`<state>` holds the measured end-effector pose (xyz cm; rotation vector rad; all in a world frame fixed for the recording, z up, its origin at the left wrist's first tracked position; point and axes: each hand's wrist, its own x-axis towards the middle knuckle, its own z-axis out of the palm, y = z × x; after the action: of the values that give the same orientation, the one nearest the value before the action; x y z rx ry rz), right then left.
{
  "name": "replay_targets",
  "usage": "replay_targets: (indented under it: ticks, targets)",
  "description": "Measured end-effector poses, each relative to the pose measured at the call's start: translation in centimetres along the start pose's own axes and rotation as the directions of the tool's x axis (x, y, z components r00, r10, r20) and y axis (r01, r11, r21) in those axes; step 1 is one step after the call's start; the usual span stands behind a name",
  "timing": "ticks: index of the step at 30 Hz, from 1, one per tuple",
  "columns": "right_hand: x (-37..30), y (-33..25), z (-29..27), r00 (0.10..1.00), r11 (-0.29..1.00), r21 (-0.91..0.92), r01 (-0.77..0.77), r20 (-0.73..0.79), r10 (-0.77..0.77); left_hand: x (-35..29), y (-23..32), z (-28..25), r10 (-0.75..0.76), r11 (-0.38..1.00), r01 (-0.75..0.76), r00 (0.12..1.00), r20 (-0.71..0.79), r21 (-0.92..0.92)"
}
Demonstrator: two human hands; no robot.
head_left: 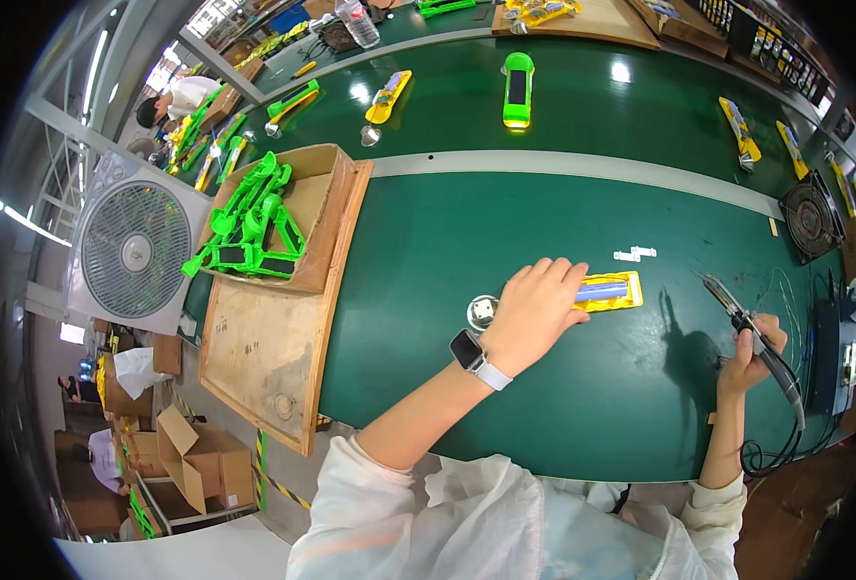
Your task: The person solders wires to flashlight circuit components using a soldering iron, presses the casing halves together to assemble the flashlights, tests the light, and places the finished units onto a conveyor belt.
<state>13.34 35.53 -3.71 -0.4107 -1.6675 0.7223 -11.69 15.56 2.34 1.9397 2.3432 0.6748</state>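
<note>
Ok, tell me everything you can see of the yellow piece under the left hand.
The yellow piece is a flat, elongated tray-like part, plastic by its look, lying on the green table in front of the person. A pale blue-violet cylinder lies lengthwise in it. The left hand rests on its left end and hides that part, fingertips touching the cylinder. Its right end is bare. The soldering iron in the right hand is held apart from it.

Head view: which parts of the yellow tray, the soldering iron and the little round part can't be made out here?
- Yellow tray: its left end is hidden under the left hand.
- Soldering iron: the right hand covers its grip; whether the tip touches the green table is too small to tell.
- Small round part: too small to identify.
- Bench at far right: cut off by the dark fisheye rim.
</note>
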Motion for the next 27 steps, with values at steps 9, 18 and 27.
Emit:
replay_targets:
  ticks: [9,18,27]
  targets:
    - [-0.3,0.2,-0.2,0.998,0.998,0.022,-0.062,0.000,0.062,-4.2,-11.1,-11.6,-0.366,0.913,0.408,0.818,-0.445,0.000]
    - [-0.2,0.2,0.1,0.998,1.000,-0.024,0.020,0.068,-0.018,-13.1,-29.2,-17.6,-0.522,0.644,0.408,0.852,-0.018,0.647]
    - [-0.1,-0.5,0.8,0.995,0.996,-0.058,0.072,0.073,-0.068,-8.7,-28.8,-21.2,-0.099,0.732,0.077,0.995,-0.006,0.677]
